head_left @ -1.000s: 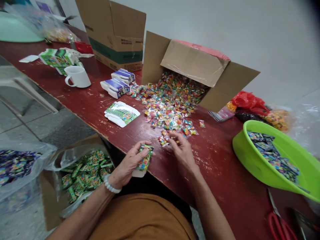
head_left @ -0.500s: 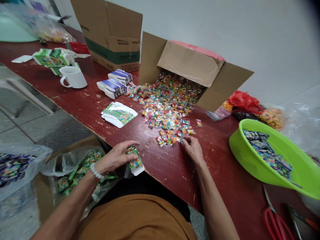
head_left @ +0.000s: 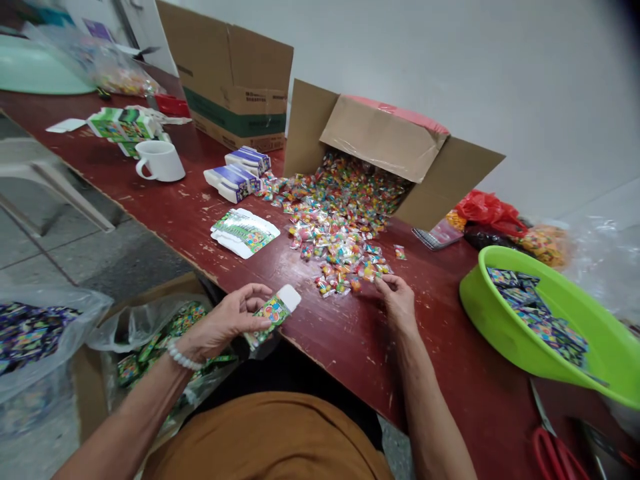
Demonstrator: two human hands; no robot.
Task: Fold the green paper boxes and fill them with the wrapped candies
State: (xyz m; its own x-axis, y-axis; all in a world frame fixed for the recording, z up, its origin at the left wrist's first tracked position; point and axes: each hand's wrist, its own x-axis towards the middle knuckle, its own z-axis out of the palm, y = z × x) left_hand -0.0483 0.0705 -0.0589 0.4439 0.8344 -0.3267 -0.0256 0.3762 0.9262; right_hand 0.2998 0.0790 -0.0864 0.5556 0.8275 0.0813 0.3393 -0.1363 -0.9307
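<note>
At the near edge of a long, dark red counter with worn, chipped paint (head_left: 325,343), the person's left hand (head_left: 226,321), with a bracelet of pale round beads (head_left: 184,356) at the wrist, gripped a small green printed cardboard box (head_left: 271,315) between thumb and fingers; the box was tilted, its white end flap pointing up and toward the right. The right hand (head_left: 399,301) reached to the near side of a loose heap of small clear packets of multicoloured sweets (head_left: 335,223), its thumb and fingertips bent close together at the edge of one packet with yellow sweets (head_left: 369,271); whether they had a firm hold on it, I could not tell. The heap spilled from a brown cardboard carton lying on its side (head_left: 383,137), flaps spread. Left of the heap lay a flattened green-and-white printed carton (head_left: 245,232), with two purple-and-white cardboard boxes (head_left: 234,183) behind it and a white mug (head_left: 164,162) farther left. On the right stood a bright lime-green plastic basin (head_left: 500,340) with dark printed sachets (head_left: 543,313) inside, and near it lay red-handled scissors (head_left: 555,455). Below the counter, at the left, an open cardboard box lined with clear plastic (head_left: 86,393) held more green printed packs (head_left: 145,360).
</note>
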